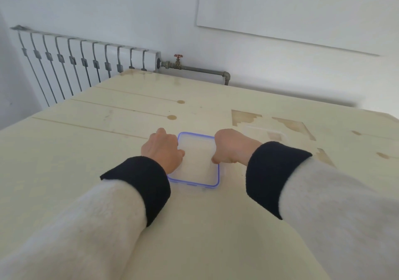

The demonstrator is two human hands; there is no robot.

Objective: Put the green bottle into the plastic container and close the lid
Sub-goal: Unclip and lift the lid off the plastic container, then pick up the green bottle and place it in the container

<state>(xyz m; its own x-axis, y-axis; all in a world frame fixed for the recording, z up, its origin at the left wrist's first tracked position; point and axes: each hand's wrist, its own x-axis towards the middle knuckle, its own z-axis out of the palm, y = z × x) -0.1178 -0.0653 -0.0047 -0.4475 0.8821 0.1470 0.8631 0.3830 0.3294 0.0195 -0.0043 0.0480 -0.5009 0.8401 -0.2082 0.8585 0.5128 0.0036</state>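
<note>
Two cream sleeves with black cuffs reach over the pale wooden table (pixel 86 150). The left hand (pixel 164 150) and right hand (pixel 232 148), fingers curled, grip opposite sides of the blue-rimmed plastic container (pixel 194 180). Through its cloudy lid (pixel 197 161) no green bottle shows, perhaps hidden; a radiator (pixel 86 64) stands beyond.

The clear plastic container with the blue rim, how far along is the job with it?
Done: nothing can be confirmed. No green bottle is in view, and the cloudy plastic hides whether it is inside. In hand: both hands, left hand and right hand, grip opposite sides of the clear square plastic container with the blue rim on the pale wooden table. Left: possibly the latches; whether they are snapped is unclear.
</note>
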